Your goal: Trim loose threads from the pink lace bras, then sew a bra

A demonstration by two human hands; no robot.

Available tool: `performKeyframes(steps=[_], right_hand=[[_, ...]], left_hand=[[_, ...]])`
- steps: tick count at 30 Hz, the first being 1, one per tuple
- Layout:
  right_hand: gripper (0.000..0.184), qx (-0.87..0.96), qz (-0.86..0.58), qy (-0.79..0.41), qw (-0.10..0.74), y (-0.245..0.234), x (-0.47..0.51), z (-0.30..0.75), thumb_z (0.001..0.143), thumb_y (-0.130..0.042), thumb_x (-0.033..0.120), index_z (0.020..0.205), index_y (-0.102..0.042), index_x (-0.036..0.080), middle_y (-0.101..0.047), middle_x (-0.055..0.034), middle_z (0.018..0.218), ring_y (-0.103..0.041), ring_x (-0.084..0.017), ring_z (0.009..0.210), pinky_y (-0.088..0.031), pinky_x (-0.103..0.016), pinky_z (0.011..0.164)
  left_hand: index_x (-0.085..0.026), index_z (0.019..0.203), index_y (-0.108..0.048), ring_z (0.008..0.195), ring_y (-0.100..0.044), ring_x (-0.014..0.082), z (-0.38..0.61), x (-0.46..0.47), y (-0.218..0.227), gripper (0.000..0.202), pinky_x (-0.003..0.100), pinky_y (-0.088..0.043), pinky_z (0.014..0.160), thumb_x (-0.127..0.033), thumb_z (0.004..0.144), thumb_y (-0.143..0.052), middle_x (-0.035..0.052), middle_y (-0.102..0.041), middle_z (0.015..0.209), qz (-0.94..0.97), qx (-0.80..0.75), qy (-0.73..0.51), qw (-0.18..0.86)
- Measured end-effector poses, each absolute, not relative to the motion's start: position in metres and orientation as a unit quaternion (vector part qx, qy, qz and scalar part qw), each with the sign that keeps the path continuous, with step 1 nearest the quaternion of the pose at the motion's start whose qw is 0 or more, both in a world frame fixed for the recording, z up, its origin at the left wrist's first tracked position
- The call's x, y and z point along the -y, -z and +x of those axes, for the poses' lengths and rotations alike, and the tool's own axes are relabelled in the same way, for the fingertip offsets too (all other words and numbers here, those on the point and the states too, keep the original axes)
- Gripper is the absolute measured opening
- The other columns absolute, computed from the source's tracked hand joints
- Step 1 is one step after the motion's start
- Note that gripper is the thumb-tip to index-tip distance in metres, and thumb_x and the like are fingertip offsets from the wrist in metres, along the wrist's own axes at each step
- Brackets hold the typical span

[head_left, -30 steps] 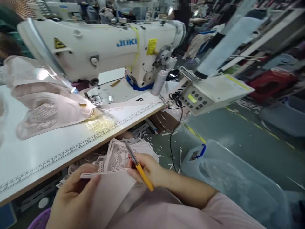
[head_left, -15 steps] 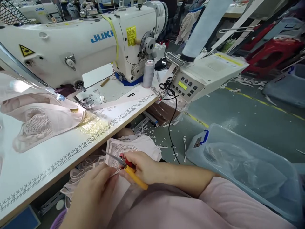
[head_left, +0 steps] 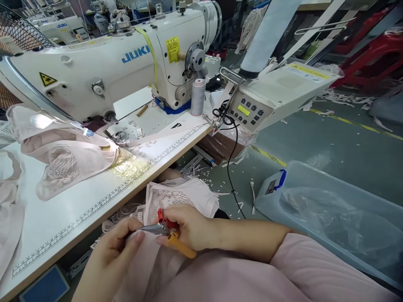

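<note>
Head view: the right hand point(head_left: 186, 226) is closed around small snips with a yellow and red handle point(head_left: 167, 234). The blades point left, with their tips at the edge of a soft pale pink cloth piece point(head_left: 147, 262) on the lap, below the white table point(head_left: 63, 218). The left hand point(head_left: 108, 262) pinches that edge between thumb and fingers, just beside the blades. This looks like trimming the edge. A clean snip needs the cloth held tight and the fingers kept off the blades. A big white sewing machine point(head_left: 103, 71) stands on the table.
</note>
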State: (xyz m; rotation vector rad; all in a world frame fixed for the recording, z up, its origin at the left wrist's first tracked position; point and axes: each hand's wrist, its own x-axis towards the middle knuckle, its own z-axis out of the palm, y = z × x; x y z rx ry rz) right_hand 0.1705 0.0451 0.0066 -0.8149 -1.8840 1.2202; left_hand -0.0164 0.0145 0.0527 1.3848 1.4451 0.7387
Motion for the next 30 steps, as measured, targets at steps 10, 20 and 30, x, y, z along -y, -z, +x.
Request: performKeyframes(steps=[10, 20, 30], right_hand=[[0.036, 0.749, -0.289, -0.407, 0.435, -0.017, -0.042, 0.16, 0.079, -0.055, 0.044, 0.062, -0.035, 0.02, -0.046, 0.0022, 0.058, -0.04, -0.01, 0.052, -0.037, -0.022, 0.051], [0.011, 0.767, -0.182, -0.395, 0.472, -0.046, -0.053, 0.158, 0.075, -0.056, 0.019, 0.073, -0.045, 0.021, -0.063, -0.004, 0.083, -0.06, -0.015, 0.078, -0.049, -0.026, 0.07], [0.016, 0.809, -0.23, -0.307, 0.446, -0.061, -0.057, 0.152, 0.074, -0.056, 0.018, 0.07, -0.041, 0.021, -0.055, -0.0021, 0.07, -0.052, -0.014, 0.063, -0.043, -0.025, 0.059]], left_hand=[[-0.023, 0.074, -0.065, 0.053, -0.044, 0.0089, -0.012, 0.002, -0.065, 0.022, 0.016, -0.038, 0.042, -0.042, 0.066, -0.073, -0.0017, -0.059, 0.079, 0.428, -0.627, -0.437, 0.483], [-0.02, 0.071, -0.065, 0.065, -0.051, 0.0151, -0.015, -0.002, -0.086, 0.025, 0.021, -0.043, 0.057, -0.044, 0.07, -0.068, 0.0005, -0.059, 0.068, 0.478, -0.608, -0.421, 0.473], [-0.02, 0.072, -0.063, 0.053, -0.043, 0.0117, -0.012, 0.004, -0.099, 0.029, 0.018, -0.032, 0.039, -0.049, 0.068, -0.068, 0.0001, -0.058, 0.066, 0.452, -0.654, -0.478, 0.373]])
